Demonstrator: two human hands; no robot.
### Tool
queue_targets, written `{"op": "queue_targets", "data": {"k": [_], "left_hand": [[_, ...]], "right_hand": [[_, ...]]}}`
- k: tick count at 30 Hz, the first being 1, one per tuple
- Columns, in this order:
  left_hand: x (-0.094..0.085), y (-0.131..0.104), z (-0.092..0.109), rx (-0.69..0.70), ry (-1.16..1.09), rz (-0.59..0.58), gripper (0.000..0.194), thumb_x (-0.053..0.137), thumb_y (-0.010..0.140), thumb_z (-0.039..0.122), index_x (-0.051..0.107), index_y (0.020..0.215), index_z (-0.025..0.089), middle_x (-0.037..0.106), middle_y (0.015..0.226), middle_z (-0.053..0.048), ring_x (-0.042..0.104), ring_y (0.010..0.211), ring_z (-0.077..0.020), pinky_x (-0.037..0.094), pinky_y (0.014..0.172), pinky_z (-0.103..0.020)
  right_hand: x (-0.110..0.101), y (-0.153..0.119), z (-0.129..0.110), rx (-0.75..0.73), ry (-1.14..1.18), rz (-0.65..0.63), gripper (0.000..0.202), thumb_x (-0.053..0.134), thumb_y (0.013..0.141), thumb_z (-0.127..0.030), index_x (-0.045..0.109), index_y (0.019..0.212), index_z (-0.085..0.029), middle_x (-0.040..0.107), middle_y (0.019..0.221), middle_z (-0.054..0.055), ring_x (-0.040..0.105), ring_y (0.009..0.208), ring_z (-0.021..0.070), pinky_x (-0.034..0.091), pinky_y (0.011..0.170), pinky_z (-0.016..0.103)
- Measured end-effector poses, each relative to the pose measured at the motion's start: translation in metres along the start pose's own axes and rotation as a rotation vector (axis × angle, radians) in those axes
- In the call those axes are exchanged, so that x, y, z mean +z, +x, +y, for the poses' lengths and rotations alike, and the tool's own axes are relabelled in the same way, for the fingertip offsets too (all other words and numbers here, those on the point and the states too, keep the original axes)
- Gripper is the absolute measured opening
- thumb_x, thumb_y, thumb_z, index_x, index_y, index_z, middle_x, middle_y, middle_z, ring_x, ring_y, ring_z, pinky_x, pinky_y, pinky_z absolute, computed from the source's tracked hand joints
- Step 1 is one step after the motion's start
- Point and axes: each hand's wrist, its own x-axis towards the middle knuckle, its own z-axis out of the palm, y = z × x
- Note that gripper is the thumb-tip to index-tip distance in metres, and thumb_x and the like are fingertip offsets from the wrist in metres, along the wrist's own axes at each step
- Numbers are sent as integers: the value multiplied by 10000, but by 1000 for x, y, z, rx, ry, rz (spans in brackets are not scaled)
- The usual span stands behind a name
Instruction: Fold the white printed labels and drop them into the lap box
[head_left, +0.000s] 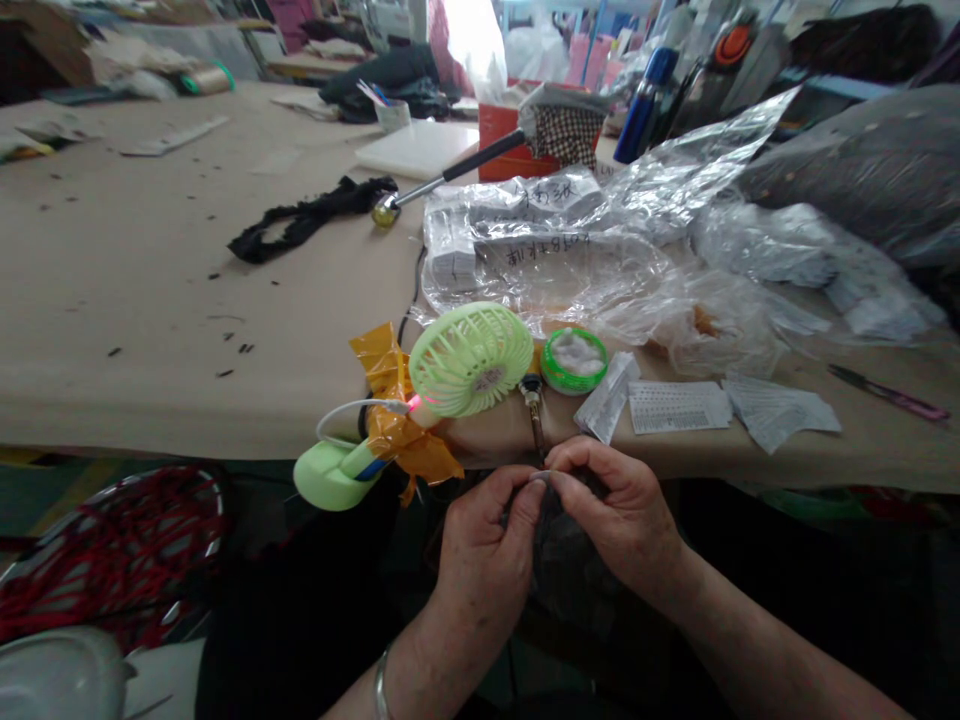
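At the table's front edge my left hand [491, 535] and my right hand [622, 515] meet, thumbs and forefingers pinched. Between the fingertips is the edge of a dark grey, thin cloth [553, 530], which hangs below them; its kind is hard to make out. Right by the fingertips, a slim metal rod with a black collar [533, 405], looking like a soldering iron, points down over the edge. A light green fan [472, 360] is fixed with brown tape [420, 450] left of the rod. Close on the right stands a green tub [574, 360] with white fluffy filling.
Printed paper labels [679, 407] lie right of the tub, with pink-handled scissors [889, 390] farther right. Clear plastic bags [555, 260] spread behind. A black cloth strip [311, 220] and small dark scraps lie left. Below left is a basket of red strips [112, 550].
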Motion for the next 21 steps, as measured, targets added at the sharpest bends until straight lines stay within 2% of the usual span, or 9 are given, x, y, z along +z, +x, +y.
{"op": "queue_targets", "data": {"k": [7,21], "left_hand": [[0,4,-4,68,45,8,137,548,849,157,672,801,192,650,671,44,567,605,-85,421,572,-156],[0,9,-6,51,62,11,155,543,854,170,666,762,193,616,623,56,542,572,-75,402,540,-142]], "right_hand": [[1,1,2,8,-31,7,100,529,839,-224,593,778,-178,617,741,0,571,698,119,451,662,228],[4,4,3,-29,-73,57,89,543,846,-208,603,789,-173,601,698,-25,551,650,93,437,633,201]]}}
